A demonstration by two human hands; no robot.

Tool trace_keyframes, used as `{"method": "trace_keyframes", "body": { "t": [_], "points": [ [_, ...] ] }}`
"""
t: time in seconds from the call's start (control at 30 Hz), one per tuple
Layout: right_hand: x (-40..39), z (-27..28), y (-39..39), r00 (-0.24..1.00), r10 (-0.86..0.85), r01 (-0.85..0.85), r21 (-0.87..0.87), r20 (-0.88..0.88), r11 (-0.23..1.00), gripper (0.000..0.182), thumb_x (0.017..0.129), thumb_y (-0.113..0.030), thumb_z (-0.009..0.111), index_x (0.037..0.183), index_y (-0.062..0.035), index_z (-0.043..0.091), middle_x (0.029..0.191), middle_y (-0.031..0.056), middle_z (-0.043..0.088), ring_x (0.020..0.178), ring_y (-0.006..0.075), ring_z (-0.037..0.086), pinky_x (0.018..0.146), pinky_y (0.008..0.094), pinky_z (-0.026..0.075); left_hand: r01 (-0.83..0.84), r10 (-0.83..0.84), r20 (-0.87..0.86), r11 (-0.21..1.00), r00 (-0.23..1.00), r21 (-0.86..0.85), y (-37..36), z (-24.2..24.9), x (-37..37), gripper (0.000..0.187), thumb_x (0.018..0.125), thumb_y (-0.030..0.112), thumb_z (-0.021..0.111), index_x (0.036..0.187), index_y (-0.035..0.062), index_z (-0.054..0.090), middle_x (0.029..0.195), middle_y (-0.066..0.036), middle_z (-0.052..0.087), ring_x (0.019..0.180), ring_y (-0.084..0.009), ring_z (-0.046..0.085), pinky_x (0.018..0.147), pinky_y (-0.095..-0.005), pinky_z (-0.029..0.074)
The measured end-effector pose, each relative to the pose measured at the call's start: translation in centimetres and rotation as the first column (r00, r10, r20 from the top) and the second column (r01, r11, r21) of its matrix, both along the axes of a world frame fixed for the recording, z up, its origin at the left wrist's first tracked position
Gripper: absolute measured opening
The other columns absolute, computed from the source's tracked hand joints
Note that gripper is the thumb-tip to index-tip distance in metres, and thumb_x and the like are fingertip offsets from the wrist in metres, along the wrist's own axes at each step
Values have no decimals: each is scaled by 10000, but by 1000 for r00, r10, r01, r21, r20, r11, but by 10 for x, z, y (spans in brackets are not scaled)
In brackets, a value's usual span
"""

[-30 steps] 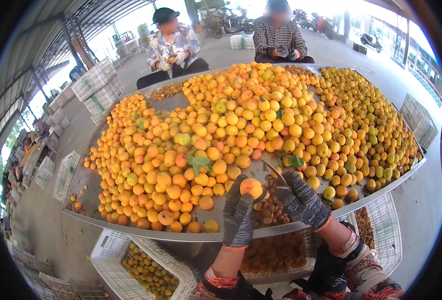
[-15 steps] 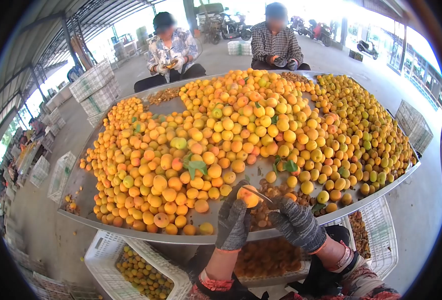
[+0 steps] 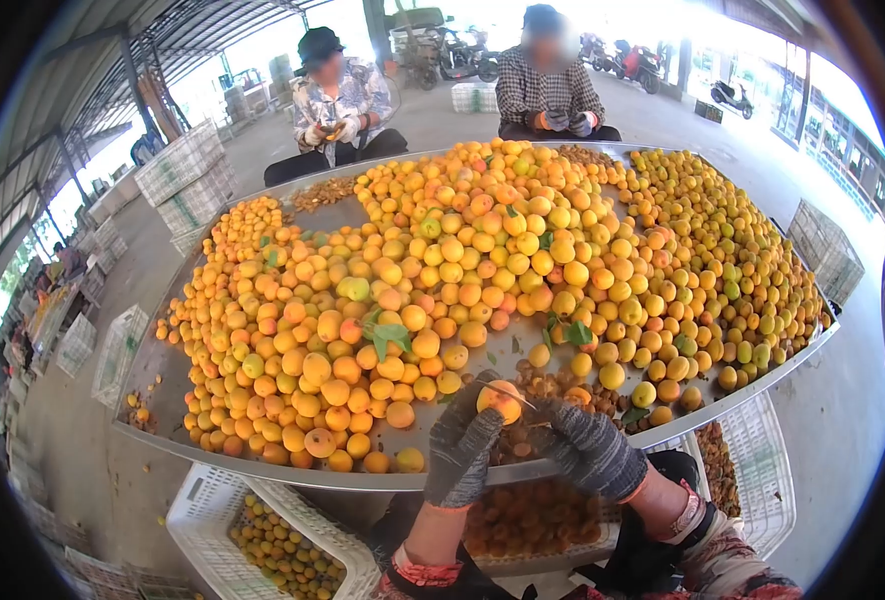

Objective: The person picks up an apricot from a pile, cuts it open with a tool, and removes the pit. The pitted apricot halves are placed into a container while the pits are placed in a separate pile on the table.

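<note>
My left hand [image 3: 462, 452], in a grey knit glove, is closed around an orange apricot [image 3: 499, 400] above the near edge of the metal table. A thin knife [image 3: 518, 397] lies against the apricot's upper right side. Its other end goes into my gloved right hand [image 3: 592, 452], whose fingers are wrapped round it and hide the handle. Just behind my hands, brown pits [image 3: 534, 378] are scattered on the tabletop. A big heap of apricots [image 3: 392, 290] spreads beyond them, with green leaves [image 3: 390, 334] on top.
Under the near table edge [image 3: 302, 478] stand a white crate [image 3: 198, 515] with apricots and another crate [image 3: 765, 455] at right. Two people [image 3: 337, 100] [image 3: 550, 85] sit across the table with their hands at their laps. Stacked crates [image 3: 184, 165] stand at the left.
The knife has turned slightly against the apricot, and my right hand has moved a little nearer to it. The left hand still holds the apricot.
</note>
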State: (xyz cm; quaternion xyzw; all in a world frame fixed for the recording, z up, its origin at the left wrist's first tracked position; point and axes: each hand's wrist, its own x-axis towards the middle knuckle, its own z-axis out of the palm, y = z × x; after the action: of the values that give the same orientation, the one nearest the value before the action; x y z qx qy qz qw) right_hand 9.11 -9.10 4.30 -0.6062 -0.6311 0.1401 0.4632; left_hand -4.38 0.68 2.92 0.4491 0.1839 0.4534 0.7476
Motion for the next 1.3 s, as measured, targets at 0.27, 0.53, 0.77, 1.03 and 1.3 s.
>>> {"method": "trace_keyframes", "body": {
  "t": [0.27,0.53,0.77,1.03,1.3],
  "points": [
    [14,42,-8,982,183,-186,-187,-38,964,306,818,29,560,1121,11,522,963,91,615,870,192,606,744,296,486,109,-76,-180,977,981,184,-1,5,-1,397,817,144,621,1162,-10,500,1045,-56,575,953,-130,534,837,-244,426],
    [-12,-21,7,997,10,-5,63,-77,998,404,809,-27,558,1197,11,453,991,187,595,910,336,589,745,359,485,-9,30,54,939,998,-345,-13,-10,16,429,876,233,546,1212,-8,436,1039,-71,555,934,-144,520,820,-270,436],
    [4,-9,3,966,88,-119,-116,-243,986,397,843,-73,529,1216,27,437,998,202,587,916,338,586,753,362,475,-27,27,-165,1000,986,3,-2,-9,7,489,891,273,517,1271,-1,375,1154,-87,479,1004,-167,482,868,-277,404],
    [-8,0,6,986,95,-102,-46,-139,994,355,829,-57,559,1168,9,479,1022,204,578,891,328,596,735,367,478,-26,26,-108,1000,994,4,-9,-21,13,445,887,265,526,1235,14,408,1102,-65,517,994,-148,499,840,-271,430],
    [10,3,4,971,121,-134,-48,-208,990,362,820,-38,569,1169,0,479,1009,165,586,851,291,603,710,334,493,66,-64,-297,998,953,-2,-3,1,7,401,902,202,494,1241,7,405,1096,-73,516,982,-128,498,830,-246,418]
  ]
}}
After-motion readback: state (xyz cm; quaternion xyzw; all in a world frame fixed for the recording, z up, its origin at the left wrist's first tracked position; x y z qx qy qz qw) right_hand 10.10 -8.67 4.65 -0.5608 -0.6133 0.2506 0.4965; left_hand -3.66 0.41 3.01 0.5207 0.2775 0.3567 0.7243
